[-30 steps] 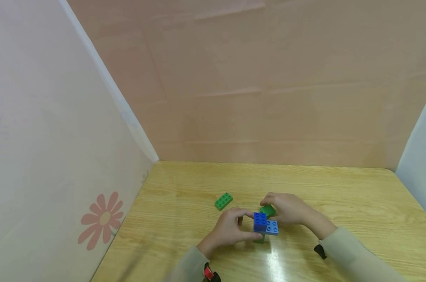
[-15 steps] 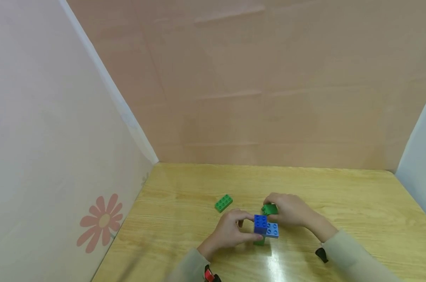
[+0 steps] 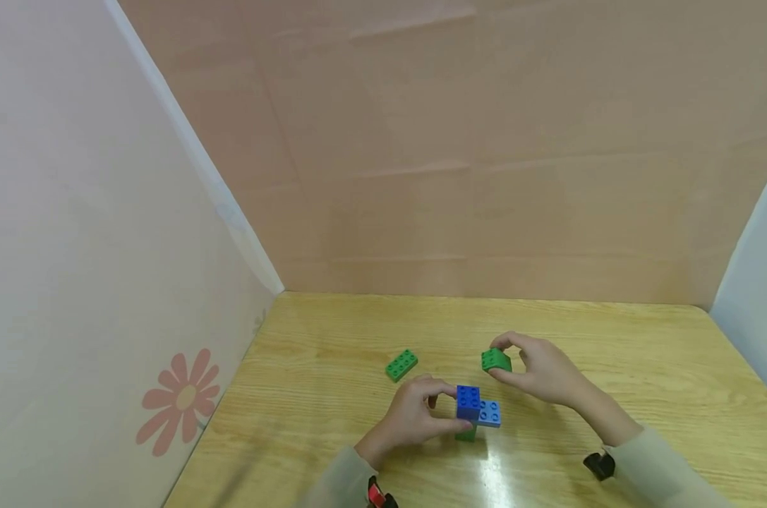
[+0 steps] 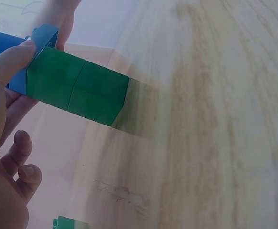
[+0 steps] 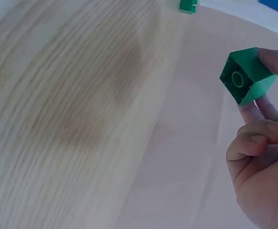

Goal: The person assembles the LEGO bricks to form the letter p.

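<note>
Head view: gripping one blue-and-green stack [image 3: 468, 403] with left hand [image 3: 411, 415]; pinching one green block [image 3: 496, 360] above the bench [image 3: 332, 324] with right hand [image 3: 542, 370]; lying apart, one studded green brick [image 3: 401, 365]. Left wrist: revealing two green pieces [image 4: 55, 74] at the stack's lower end. Right wrist: revealing the pinched block's hollow underside [image 5: 237, 93], one ring [image 5: 237, 79] inside.

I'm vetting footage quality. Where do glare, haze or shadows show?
Head: bright glare streak on the table near the brick stack; left wrist: milky haze, though the stack's edges read clearly; right wrist: also pale, with soft dark patches on the table, bright spot at top left.
</note>
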A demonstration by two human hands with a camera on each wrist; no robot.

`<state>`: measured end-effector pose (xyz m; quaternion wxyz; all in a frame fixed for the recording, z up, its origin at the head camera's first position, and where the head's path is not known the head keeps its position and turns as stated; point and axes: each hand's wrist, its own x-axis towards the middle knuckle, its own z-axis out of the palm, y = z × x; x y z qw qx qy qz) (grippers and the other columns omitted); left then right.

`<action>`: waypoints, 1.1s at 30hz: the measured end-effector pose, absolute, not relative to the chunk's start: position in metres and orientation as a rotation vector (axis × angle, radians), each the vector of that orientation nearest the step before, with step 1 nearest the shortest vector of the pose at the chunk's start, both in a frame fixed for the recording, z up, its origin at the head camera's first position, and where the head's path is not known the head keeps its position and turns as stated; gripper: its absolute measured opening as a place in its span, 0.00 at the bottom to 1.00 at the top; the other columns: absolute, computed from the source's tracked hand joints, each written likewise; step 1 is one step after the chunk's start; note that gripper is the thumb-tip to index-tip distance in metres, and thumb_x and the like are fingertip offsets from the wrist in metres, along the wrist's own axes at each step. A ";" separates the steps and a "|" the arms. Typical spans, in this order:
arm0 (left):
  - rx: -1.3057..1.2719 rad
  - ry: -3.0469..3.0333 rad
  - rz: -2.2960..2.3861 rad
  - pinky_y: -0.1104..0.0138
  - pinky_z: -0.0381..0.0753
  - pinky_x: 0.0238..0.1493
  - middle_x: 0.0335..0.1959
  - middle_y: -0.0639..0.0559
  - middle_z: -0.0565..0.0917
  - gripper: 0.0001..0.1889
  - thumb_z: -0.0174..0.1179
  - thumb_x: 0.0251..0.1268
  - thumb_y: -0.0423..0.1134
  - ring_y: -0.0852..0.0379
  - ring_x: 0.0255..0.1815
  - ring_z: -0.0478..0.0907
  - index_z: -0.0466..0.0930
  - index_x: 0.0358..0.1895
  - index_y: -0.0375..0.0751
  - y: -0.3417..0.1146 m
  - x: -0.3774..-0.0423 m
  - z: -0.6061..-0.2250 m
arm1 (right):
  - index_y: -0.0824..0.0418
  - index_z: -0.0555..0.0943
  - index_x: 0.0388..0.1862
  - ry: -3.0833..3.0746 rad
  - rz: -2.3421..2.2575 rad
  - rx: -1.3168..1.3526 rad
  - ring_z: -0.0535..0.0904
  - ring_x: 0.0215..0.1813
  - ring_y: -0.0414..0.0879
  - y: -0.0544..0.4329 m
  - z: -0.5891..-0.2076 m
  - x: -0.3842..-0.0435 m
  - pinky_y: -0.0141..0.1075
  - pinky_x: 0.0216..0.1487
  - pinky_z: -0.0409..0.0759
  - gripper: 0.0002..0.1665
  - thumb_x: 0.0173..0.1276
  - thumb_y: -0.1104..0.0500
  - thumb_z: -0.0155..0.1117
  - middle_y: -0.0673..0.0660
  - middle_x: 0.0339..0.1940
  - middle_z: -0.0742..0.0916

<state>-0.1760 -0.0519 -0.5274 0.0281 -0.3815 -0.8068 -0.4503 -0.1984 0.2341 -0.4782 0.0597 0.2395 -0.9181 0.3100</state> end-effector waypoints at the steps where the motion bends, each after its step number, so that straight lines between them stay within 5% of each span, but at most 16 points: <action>1: -1.176 -2.491 -1.398 0.76 0.66 0.32 0.37 0.56 0.87 0.20 0.80 0.56 0.47 0.64 0.29 0.68 0.89 0.51 0.49 -0.052 -0.176 -0.527 | 0.48 0.82 0.53 -2.758 0.967 0.730 0.59 0.19 0.32 0.234 -0.477 -0.196 0.32 0.22 0.63 0.21 0.64 0.47 0.79 0.49 0.47 0.88; 4: -1.175 -2.487 -1.409 0.76 0.66 0.32 0.37 0.57 0.87 0.20 0.81 0.56 0.46 0.64 0.29 0.68 0.89 0.51 0.48 -0.051 -0.176 -0.528 | 0.48 0.81 0.53 -2.703 1.055 0.733 0.54 0.18 0.30 0.234 -0.471 -0.189 0.31 0.19 0.60 0.21 0.64 0.48 0.79 0.51 0.47 0.88; 6: -1.179 -2.477 -1.408 0.76 0.66 0.32 0.38 0.58 0.87 0.20 0.81 0.55 0.46 0.65 0.29 0.67 0.89 0.51 0.48 -0.051 -0.177 -0.529 | 0.48 0.81 0.53 -2.677 1.114 0.736 0.53 0.17 0.30 0.235 -0.468 -0.182 0.30 0.17 0.60 0.21 0.64 0.49 0.79 0.46 0.35 0.86; 11: -1.183 -2.460 -1.386 0.75 0.68 0.31 0.38 0.60 0.87 0.20 0.81 0.54 0.46 0.66 0.29 0.67 0.89 0.50 0.49 -0.052 -0.177 -0.531 | 0.47 0.81 0.51 -2.618 1.193 0.762 0.53 0.18 0.29 0.236 -0.463 -0.166 0.31 0.17 0.62 0.21 0.63 0.52 0.81 0.36 0.17 0.61; 33: -1.150 -2.486 -1.438 0.75 0.65 0.32 0.30 0.55 0.82 0.19 0.82 0.53 0.46 0.66 0.30 0.66 0.89 0.49 0.50 -0.051 -0.175 -0.527 | 0.46 0.82 0.51 -2.472 1.273 0.852 0.53 0.20 0.26 0.233 -0.476 -0.135 0.28 0.16 0.62 0.27 0.55 0.60 0.85 0.42 0.16 0.62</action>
